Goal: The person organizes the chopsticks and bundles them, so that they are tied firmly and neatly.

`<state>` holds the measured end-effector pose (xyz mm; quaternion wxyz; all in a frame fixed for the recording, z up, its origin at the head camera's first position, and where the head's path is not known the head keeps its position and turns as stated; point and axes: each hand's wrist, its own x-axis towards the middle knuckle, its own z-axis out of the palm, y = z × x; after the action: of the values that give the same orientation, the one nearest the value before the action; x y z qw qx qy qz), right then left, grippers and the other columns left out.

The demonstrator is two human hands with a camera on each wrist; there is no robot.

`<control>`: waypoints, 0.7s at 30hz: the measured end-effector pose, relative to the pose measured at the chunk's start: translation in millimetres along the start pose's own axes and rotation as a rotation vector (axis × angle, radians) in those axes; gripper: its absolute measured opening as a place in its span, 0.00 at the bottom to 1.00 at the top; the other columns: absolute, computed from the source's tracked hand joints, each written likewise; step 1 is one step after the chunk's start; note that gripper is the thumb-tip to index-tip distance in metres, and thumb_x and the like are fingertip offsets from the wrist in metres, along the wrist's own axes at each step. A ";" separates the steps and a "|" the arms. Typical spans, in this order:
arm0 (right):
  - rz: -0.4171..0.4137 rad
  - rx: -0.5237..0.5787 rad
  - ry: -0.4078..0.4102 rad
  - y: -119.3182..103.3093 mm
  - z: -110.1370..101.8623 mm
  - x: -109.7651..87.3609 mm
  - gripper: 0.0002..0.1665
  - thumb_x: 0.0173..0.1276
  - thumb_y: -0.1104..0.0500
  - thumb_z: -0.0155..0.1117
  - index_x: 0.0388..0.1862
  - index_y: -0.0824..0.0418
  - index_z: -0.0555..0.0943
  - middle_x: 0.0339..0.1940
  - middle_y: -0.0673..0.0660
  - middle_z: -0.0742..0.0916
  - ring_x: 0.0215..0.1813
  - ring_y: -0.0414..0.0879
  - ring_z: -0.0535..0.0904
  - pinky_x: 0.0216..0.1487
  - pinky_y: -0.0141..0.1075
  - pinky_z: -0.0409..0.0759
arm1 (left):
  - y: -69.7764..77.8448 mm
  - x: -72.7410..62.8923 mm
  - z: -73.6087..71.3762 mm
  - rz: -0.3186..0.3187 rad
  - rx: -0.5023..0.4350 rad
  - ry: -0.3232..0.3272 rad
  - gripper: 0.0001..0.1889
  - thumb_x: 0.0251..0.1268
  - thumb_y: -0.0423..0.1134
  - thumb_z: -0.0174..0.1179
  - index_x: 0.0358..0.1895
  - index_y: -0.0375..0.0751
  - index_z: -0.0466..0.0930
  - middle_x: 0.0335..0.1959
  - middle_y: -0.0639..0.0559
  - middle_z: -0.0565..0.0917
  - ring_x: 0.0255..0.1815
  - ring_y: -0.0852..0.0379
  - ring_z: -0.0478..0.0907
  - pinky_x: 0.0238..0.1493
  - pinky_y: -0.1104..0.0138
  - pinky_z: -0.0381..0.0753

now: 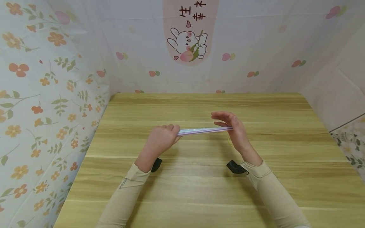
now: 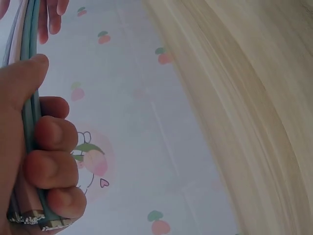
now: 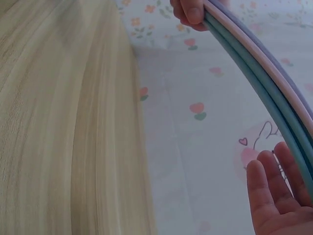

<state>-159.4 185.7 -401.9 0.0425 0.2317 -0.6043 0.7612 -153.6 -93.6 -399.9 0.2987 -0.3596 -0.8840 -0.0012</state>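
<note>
My left hand (image 1: 162, 139) grips a bundle of slim pastel rods (image 1: 203, 130) near one end, fingers and thumb wrapped round it. Teal, pink and purple rods (image 3: 264, 68) lie side by side in the right wrist view. Their near ends (image 2: 34, 218), below the little finger in the left wrist view, carry gold-coloured bands and rough whitish tips. At the other end of the bundle stands my right hand (image 1: 238, 134), its fingers extended and uncurled, with the rods running to its palm. A thin yellow ring (image 1: 230, 142) shows beside the right hand, partly hidden by it.
Both hands are above a wood-grain table (image 1: 196, 190). Behind it hangs a white cloth (image 1: 137, 38) with a rabbit print, and a floral cloth (image 1: 54, 120) borders the left side. Black devices (image 1: 236, 167) sit at both wrists.
</note>
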 end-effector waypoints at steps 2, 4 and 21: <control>-0.006 0.003 -0.002 0.0 0.0 0.1 0.36 0.77 0.44 0.43 0.56 0.79 0.70 0.54 0.56 0.84 0.57 0.48 0.79 0.56 0.38 0.77 | -0.2 -0.1 0.2 0.006 0.021 0.004 0.18 0.65 0.47 0.61 0.25 0.40 0.67 0.13 0.56 0.65 0.11 0.63 0.60 0.11 0.71 0.60; -0.011 0.008 -0.004 0.3 0.4 0.3 0.36 0.77 0.44 0.43 0.56 0.79 0.70 0.54 0.57 0.84 0.57 0.48 0.79 0.56 0.38 0.77 | -0.5 0.2 0.1 0.010 0.040 0.023 0.18 0.64 0.46 0.62 0.24 0.40 0.66 0.12 0.56 0.65 0.11 0.63 0.60 0.11 0.72 0.59; -0.014 -0.025 0.000 1.1 4.1 -1.4 0.34 0.77 0.44 0.43 0.54 0.76 0.73 0.53 0.56 0.84 0.57 0.48 0.79 0.56 0.38 0.77 | -2.0 0.5 -0.4 0.010 0.062 0.126 0.23 0.57 0.52 0.66 0.20 0.41 0.66 0.09 0.56 0.65 0.09 0.63 0.58 0.10 0.71 0.57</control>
<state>-157.3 181.8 -402.8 0.0506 0.2353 -0.6122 0.7532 -155.0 -94.9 -398.9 0.3646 -0.3539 -0.8613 0.0049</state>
